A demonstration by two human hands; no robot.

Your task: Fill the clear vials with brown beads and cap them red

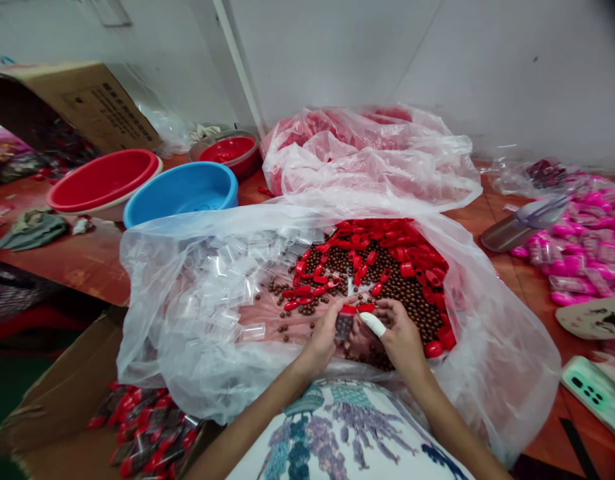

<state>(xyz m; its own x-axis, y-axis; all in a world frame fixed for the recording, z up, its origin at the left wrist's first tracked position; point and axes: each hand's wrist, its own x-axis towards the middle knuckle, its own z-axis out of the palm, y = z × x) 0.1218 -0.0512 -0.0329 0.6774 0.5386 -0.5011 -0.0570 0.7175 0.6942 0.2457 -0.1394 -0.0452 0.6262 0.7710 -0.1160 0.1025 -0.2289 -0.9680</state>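
Observation:
My left hand (323, 337) is closed round a small clear container (344, 325) with a red top, held over the plastic-lined heap. My right hand (397, 333), with a white cover on one finger, pinches the red piece (365, 308) at the container's top. Around and beyond both hands lie many brown beads (420, 310). Red plastic parts (422, 257) are piled at the back and right of the liner, and a few red pieces lie among the beads. Clear empty containers (220, 267) fill the left side of the translucent plastic sheet (507, 360).
Red (107, 179) and blue basins (187, 193) stand at the back left, near a cardboard box (102, 110). An open carton (52, 413) of filled red-topped containers sits lower left. Pink items (602, 233), a tumbler (517, 227) and a phone (597, 393) lie right; a bag (367, 153) lies behind.

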